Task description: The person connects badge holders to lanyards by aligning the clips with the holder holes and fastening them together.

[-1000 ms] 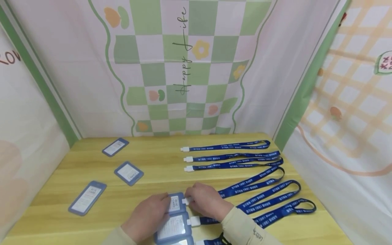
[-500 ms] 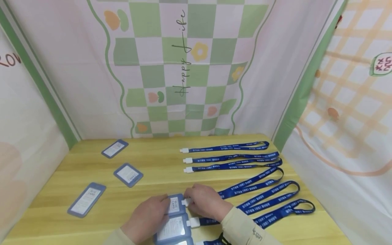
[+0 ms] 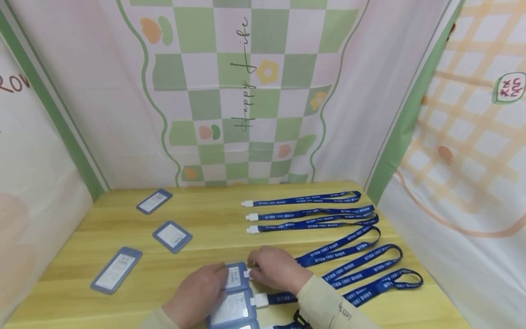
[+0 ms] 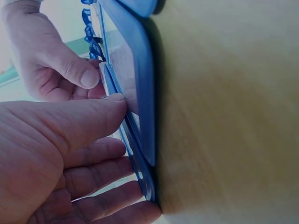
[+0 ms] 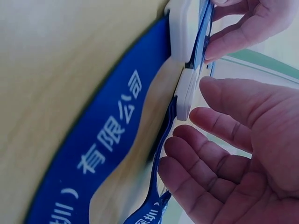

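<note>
At the front of the table, my left hand [image 3: 197, 292] grips a blue badge holder [image 3: 240, 269] with a white card inside, its thumb on the near side and fingers along the far edge. My right hand [image 3: 277, 269] is beside the white clip [image 5: 186, 93] at the holder's end, thumb and loosely bent fingers slightly apart around it. A blue lanyard [image 3: 339, 250] runs from that clip to the right. Just nearer lies a second badge holder [image 3: 236, 307] joined to a white clip [image 3: 260, 300]; a third is cut off by the bottom edge.
Three loose badge holders lie on the left: far [image 3: 154, 201], middle [image 3: 172, 236] and near [image 3: 117, 270]. Three lanyards with white clips lie at the back right, one farthest back [image 3: 304, 199]. Patterned cloth [image 3: 267, 105] stands behind the wooden table [image 3: 213, 201].
My right fingers have loosened slightly at the white clip and shifted a little. The left hand keeps its place on the badge holder. The head view has tilted slightly.
</note>
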Available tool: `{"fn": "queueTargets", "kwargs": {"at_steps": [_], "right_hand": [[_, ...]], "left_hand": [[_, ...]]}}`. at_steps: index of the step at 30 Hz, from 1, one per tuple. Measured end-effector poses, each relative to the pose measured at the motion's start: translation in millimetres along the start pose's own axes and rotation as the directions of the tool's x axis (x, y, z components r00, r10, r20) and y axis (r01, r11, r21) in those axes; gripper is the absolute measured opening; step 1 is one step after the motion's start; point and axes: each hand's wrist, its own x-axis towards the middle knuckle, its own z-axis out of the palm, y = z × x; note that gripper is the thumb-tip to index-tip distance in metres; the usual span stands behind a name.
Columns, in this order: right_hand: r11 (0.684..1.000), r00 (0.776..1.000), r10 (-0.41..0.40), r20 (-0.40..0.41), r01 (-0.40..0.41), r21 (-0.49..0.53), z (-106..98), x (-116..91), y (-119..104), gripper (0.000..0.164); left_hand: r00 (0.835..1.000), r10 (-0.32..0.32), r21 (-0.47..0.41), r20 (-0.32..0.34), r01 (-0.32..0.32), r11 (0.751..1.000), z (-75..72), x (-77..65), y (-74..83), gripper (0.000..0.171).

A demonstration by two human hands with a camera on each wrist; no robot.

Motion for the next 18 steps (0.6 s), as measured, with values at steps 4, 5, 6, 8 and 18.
{"fn": "queueTargets", "kwargs": {"at_steps": [4,5,6,8,18], "right_hand": [[1.0,1.0,0.018,-0.007,-0.018,0.0,0,3,3,0.025],[1.0,1.0,0.02,-0.014,-0.021,-0.009,0,4,4,0.025],[1.0,1.0,0.02,-0.022,-0.02,-0.019,0,5,5,0.025],[0.999,0.999,0.019,-0.041,-0.02,-0.039,-1,6,6,0.025],[0.982,0.981,0.024,-0.194,-0.06,-0.18,-2,18,12,0.026]], "left_hand": [[1.0,-0.001,-0.004,0.002,0.001,1.0,0.1,-1.0,0.5,0.044],[1.0,0.0,-0.002,0.0,0.0,1.0,0.1,-1.1,0.6,0.044],[1.0,0.002,-0.001,-0.002,-0.002,1.0,0.0,-1.0,0.6,0.045],[1.0,0.002,0.0,-0.002,-0.002,1.0,0.2,-1.0,0.5,0.045],[0.999,0.018,0.015,-0.027,-0.018,1.0,2.0,-0.8,-0.6,0.042]]}}
